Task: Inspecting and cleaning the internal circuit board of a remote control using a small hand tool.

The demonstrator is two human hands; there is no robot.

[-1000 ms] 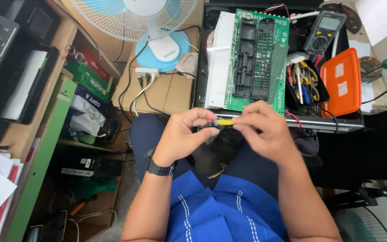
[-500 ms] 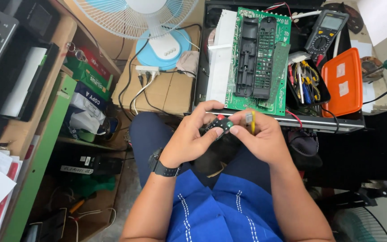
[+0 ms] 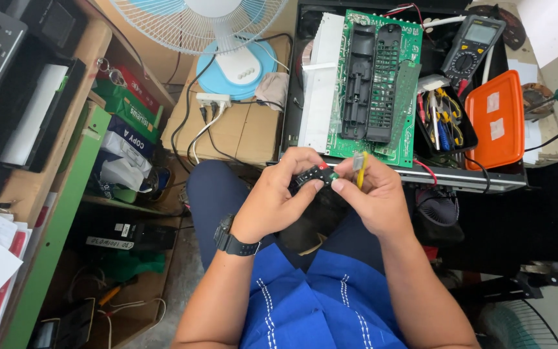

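Lying on the bench (image 3: 518,181), a green circuit board (image 3: 414,84) sits beside an orange lid (image 3: 495,119). Left hand (image 3: 279,200) and right hand (image 3: 372,197) pinch a small black part (image 3: 311,176) over the lap; the right grip also clasps a yellow tool (image 3: 360,165).

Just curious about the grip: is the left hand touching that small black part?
Touching. The head view shows the left hand with thumb and fingertips closed around the small black part, no gap between them; the right hand pinches its other end.
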